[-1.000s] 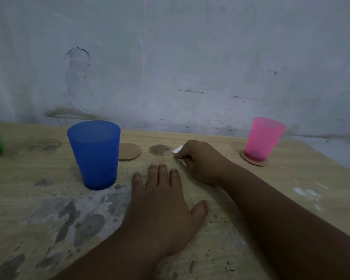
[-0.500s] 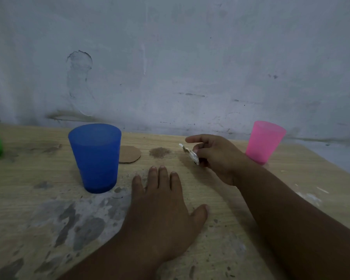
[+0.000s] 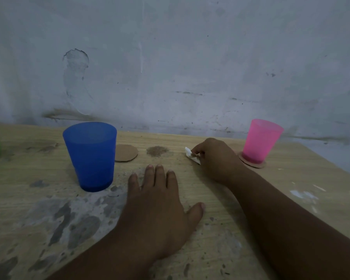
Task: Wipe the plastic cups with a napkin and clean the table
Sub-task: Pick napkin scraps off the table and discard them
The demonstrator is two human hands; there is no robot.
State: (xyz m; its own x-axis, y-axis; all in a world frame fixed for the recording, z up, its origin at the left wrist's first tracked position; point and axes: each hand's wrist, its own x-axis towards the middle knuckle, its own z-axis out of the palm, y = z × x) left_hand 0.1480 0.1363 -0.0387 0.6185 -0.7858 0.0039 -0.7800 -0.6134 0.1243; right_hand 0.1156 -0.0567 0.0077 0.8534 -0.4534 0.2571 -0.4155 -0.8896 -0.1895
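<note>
**Wiping the table, brown patch up next**

Right hand (image 3: 214,158) pinches a crumpled napkin (image 3: 192,156) on the table (image 3: 291,178), just right of the brown patch (image 3: 157,151). Left hand (image 3: 158,209) lies flat, fingers spread, beside the blue cup (image 3: 90,154). I'd press firmly and sweep short strokes across that patch.

The left hand (image 3: 156,209) lies flat, fingers (image 3: 149,174) spread, while the right hand (image 3: 214,158) curls closed, forearm stretched forward.
</note>
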